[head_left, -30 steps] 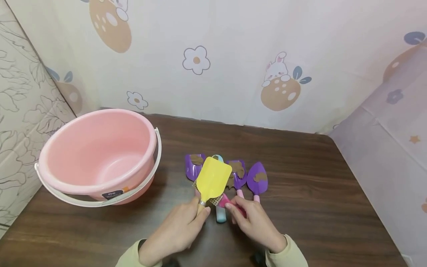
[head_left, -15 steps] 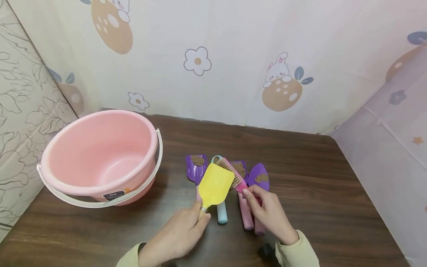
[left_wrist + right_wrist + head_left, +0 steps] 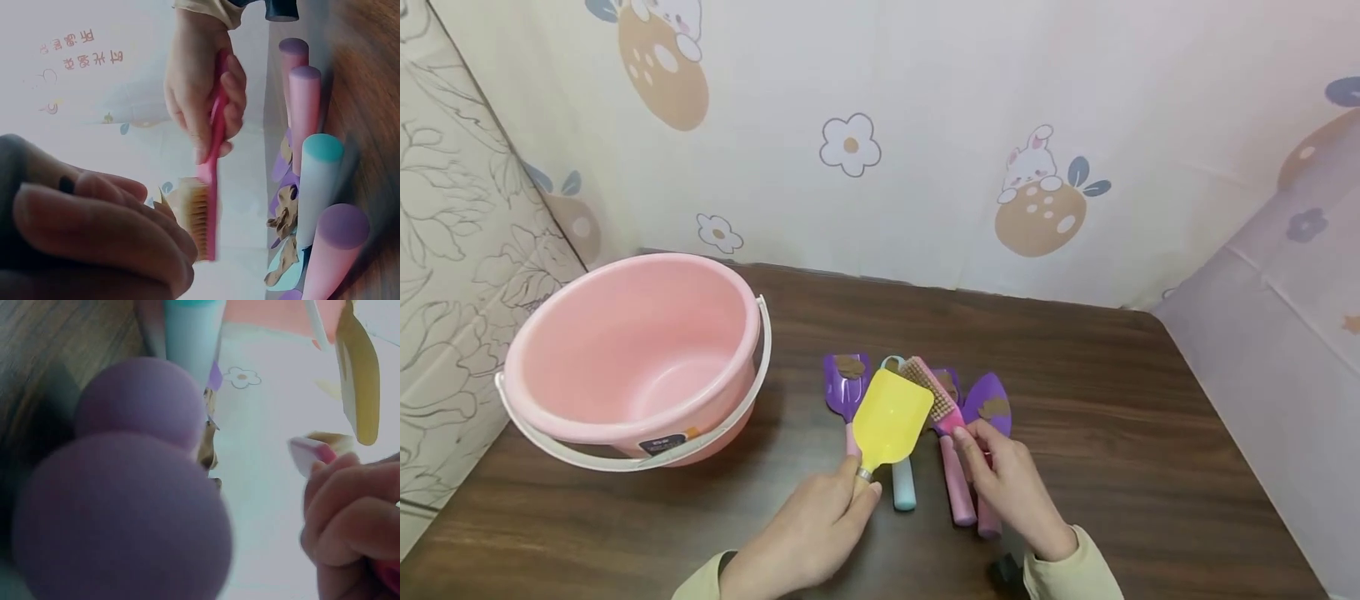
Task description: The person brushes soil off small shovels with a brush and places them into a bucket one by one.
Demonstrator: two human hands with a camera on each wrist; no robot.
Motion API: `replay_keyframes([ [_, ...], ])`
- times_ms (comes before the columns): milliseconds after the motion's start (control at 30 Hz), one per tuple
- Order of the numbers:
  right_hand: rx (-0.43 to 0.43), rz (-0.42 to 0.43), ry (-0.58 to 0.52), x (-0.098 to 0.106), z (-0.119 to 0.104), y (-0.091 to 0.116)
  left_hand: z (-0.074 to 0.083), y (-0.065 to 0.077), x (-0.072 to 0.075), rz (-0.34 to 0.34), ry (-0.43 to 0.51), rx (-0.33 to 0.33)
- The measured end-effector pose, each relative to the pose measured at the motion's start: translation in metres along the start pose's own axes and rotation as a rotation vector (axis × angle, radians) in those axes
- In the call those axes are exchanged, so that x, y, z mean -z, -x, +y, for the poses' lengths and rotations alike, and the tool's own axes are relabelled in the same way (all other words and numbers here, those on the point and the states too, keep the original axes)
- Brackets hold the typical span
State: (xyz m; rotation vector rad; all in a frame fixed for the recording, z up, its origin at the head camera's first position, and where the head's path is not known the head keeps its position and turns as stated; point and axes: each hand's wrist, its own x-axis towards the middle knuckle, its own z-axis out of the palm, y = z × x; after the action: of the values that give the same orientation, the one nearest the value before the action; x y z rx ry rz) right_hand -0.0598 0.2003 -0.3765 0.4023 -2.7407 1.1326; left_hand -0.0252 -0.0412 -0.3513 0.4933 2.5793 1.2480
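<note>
In the head view my left hand (image 3: 820,525) grips the wooden handle of a yellow toy shovel (image 3: 891,417), its blade raised over the other tools. My right hand (image 3: 1011,483) holds a pink brush (image 3: 955,420) by its handle, and its bristle head overlaps the shovel's right edge. The left wrist view shows the brush (image 3: 214,219) with its tan bristles turned toward the left hand (image 3: 119,231). Beneath lie a purple shovel (image 3: 842,396), a pointed purple spade (image 3: 988,392), another purple tool partly hidden by the brush, and a light blue-handled tool (image 3: 904,485). Brown patches cling to their heads.
A pink bucket (image 3: 749,317) with a white handle (image 3: 625,463) stands at the left of the dark wooden table (image 3: 1112,433). A printed curtain (image 3: 925,192) hangs along the table's back edge. Near the right sleeve is a small black object (image 3: 1006,573).
The right hand has drawn the brush up and to the right, from behind the yellow shovel to its right edge, uncovering the bristles. The left hand has shifted only slightly.
</note>
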Motion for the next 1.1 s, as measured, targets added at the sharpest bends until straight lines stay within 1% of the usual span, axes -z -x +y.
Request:
replay_keyframes([
  [100,0.055,-0.062,0.022,-0.002,-0.003,0.004,0.003,-0.001,0.001,-0.017,0.030,0.045],
  [200,0.107,-0.129,0.020,-0.006,-0.007,0.006,0.004,-0.003,0.003,-0.014,0.027,0.067],
  [300,0.155,-0.185,0.026,-0.011,-0.012,0.010,0.004,-0.003,0.003,0.005,0.017,0.049],
  [433,0.214,-0.228,0.021,-0.014,-0.017,0.015,0.006,-0.002,0.002,0.010,0.020,0.039],
  [533,0.258,-0.214,0.010,-0.016,-0.019,0.016,0.007,-0.002,0.002,0.002,0.018,0.046],
  [667,0.292,-0.185,0.002,-0.017,-0.019,0.017,0.006,-0.002,0.001,0.003,0.012,0.040],
  [767,0.280,-0.176,0.018,-0.016,-0.018,0.016,0.006,-0.001,0.000,0.002,0.012,0.031],
  [900,0.188,-0.171,0.008,-0.009,-0.016,0.015,0.005,0.000,-0.001,-0.010,0.012,0.016],
  [967,0.139,-0.153,-0.005,-0.004,-0.014,0.013,0.004,0.002,-0.002,-0.020,0.012,0.009],
  [1000,0.122,-0.144,-0.019,-0.001,-0.013,0.012,0.003,0.002,-0.003,-0.025,0.008,0.002],
  [1100,0.098,-0.105,-0.007,0.006,-0.010,0.008,0.002,0.004,-0.005,-0.036,-0.007,-0.015],
])
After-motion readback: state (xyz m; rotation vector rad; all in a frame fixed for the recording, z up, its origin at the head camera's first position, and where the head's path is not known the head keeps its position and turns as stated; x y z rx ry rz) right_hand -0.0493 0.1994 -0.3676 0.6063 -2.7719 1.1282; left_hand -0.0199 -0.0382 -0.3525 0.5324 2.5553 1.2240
